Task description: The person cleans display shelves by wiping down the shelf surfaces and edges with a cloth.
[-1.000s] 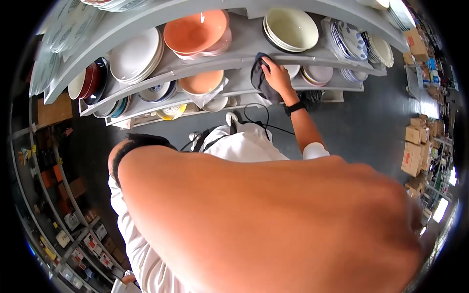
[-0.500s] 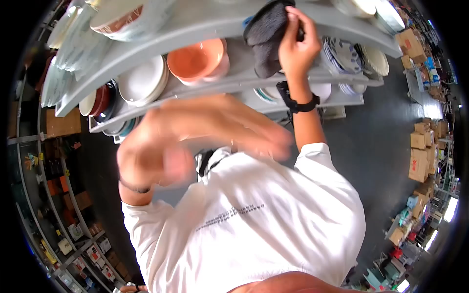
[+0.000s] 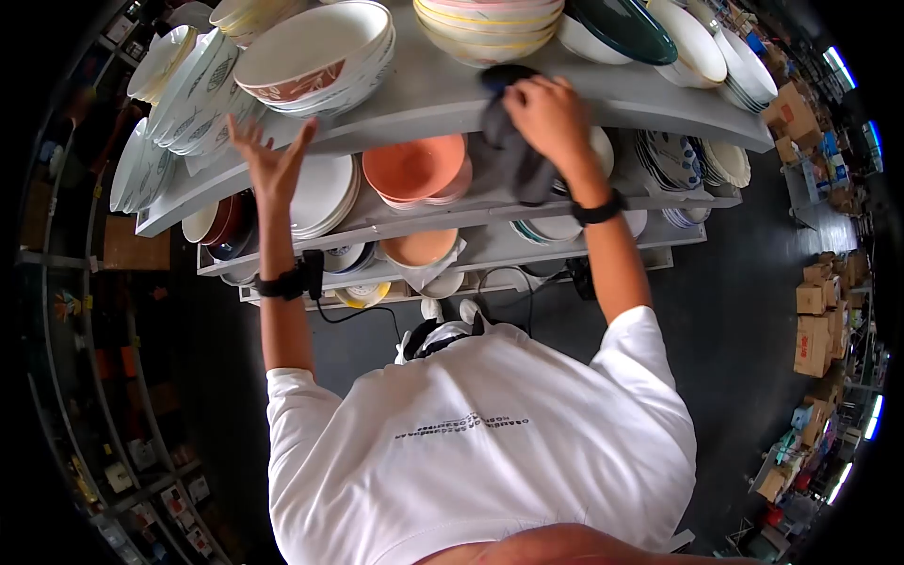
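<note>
My right hand [image 3: 556, 121] grips a dark grey cloth [image 3: 520, 158] at the front edge of the upper shelf. The cloth hangs down past that edge and is blurred. A black rounded shape [image 3: 508, 75] shows above it; I cannot tell whether it is part of the cloth. My left hand [image 3: 271, 158] is raised with spread fingers and holds nothing. It is nearest to a stack of white bowls with a brown leaf band [image 3: 315, 56] and some fish-patterned bowls [image 3: 198, 94]. Yellow-rimmed bowls [image 3: 488, 28] stand behind the cloth.
The grey upper shelf [image 3: 424, 104] also bears a dark green oval dish [image 3: 626, 28] and white bowls [image 3: 687, 47]. Lower shelves hold orange bowls [image 3: 414, 169], white plates [image 3: 325, 193] and patterned plates [image 3: 670, 160]. A black cable [image 3: 363, 320] hangs near my left wrist. Cardboard boxes [image 3: 815, 320] stand at right.
My left hand has moved from in front of my chest up to the shelf, and its fingers have spread. My right hand, still holding the cloth, sits lower in view; more upper-shelf bowls now show.
</note>
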Available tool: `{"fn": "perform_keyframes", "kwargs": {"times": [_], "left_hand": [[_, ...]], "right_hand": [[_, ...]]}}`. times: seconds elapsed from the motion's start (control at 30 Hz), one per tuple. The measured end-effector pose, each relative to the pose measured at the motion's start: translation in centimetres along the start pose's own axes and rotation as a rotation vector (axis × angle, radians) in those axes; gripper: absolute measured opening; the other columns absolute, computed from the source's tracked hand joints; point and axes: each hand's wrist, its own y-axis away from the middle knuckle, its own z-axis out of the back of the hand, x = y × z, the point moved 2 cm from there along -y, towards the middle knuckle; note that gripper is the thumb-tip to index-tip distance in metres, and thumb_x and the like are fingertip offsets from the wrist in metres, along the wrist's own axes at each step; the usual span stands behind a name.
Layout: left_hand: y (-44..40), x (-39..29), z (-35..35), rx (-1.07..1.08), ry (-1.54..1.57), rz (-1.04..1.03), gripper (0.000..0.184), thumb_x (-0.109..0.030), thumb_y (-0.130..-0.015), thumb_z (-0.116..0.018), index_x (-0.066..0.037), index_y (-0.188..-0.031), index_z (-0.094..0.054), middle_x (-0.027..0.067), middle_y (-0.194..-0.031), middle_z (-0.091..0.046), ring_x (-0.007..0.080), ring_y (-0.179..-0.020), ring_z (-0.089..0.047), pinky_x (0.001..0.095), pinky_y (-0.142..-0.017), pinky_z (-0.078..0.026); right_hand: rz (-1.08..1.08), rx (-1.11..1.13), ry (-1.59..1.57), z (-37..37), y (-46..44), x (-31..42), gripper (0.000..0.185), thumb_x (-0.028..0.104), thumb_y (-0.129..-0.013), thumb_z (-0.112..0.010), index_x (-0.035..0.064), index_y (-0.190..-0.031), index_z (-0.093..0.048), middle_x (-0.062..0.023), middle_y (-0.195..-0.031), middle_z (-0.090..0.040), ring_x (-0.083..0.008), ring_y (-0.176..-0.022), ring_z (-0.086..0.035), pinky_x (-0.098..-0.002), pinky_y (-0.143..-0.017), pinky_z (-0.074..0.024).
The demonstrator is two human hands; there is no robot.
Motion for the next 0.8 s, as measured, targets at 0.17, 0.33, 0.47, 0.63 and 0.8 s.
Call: {"fn": "perform_keyframes", "kwargs": {"times": [0.17, 0.33, 0.47, 0.63, 0.8], "left_hand": [[-1.4, -0.5, -1.2, 0.064, 0.029, -0.126, 0.144, -0.037, -0.064, -0.095, 0.006, -0.152, 0.01, 0.0393, -0.151, -0.025, 0.0462, -0.139, -0.037, 0.0472, -0.114, -0.036], [-2.1, -1.2, -0.5, 0.083, -0.06, -0.209, 0.143, -0.032, -0.06, -0.097, 0.007, -0.153, 0.004, 0.0339, -0.144, -0.042, 0.0375, -0.134, -0.047, 0.0415, -0.11, -0.042], [-2.1, -1.7, -0.2, 0.08, 0.012, -0.276, 0.137, -0.033, -0.058, -0.098, 0.003, -0.154, -0.007, 0.0313, -0.144, -0.045, 0.0344, -0.132, -0.05, 0.0415, -0.111, -0.041], [-2.4, -1.6, -0.1, 0.081, 0.071, -0.296, 0.126, -0.017, -0.06, -0.096, 0.003, -0.154, -0.014, 0.0261, -0.135, -0.055, 0.0298, -0.119, -0.06, 0.0393, -0.103, -0.049], [-3.5, 0.7, -0.2, 0.141, 0.108, -0.276, 0.128, -0.024, -0.061, -0.096, 0.004, -0.154, -0.013, 0.0303, -0.138, -0.053, 0.0344, -0.128, -0.055, 0.0396, -0.106, -0.045]], "right_hand": [[-0.153, 0.012, 0.207, 1.3, 0.4, -2.6, 0.027, 0.031, -0.089, -0.057, 0.0101, -0.081, -0.073, -0.0093, -0.092, -0.073, -0.0363, -0.088, -0.068, -0.0484, -0.073, -0.057], [-0.195, 0.15, 0.295, -0.5, -0.9, 3.1, 0.036, 0.031, -0.091, -0.05, 0.0055, -0.081, -0.073, -0.0136, -0.095, -0.073, -0.0373, -0.093, -0.068, -0.0523, -0.075, -0.0566], [-0.023, 0.205, 0.176, -3.1, -1.6, 13.0, 0.04, 0.032, -0.093, -0.049, 0.0021, -0.079, -0.073, -0.0161, -0.093, -0.072, -0.0361, -0.092, -0.067, -0.0486, -0.072, -0.0577], [0.192, 0.049, -0.056, -7.1, -1.2, 20.5, 0.026, 0.027, -0.085, -0.059, 0.0053, -0.077, -0.073, -0.0117, -0.083, -0.07, -0.034, -0.079, -0.067, -0.0447, -0.067, -0.057], [-0.001, 0.189, -0.025, -3.9, -2.0, 14.1, 0.026, 0.031, -0.088, -0.059, 0.0107, -0.084, -0.074, -0.0124, -0.09, -0.071, -0.0367, -0.083, -0.07, -0.049, -0.072, -0.0564]]}}
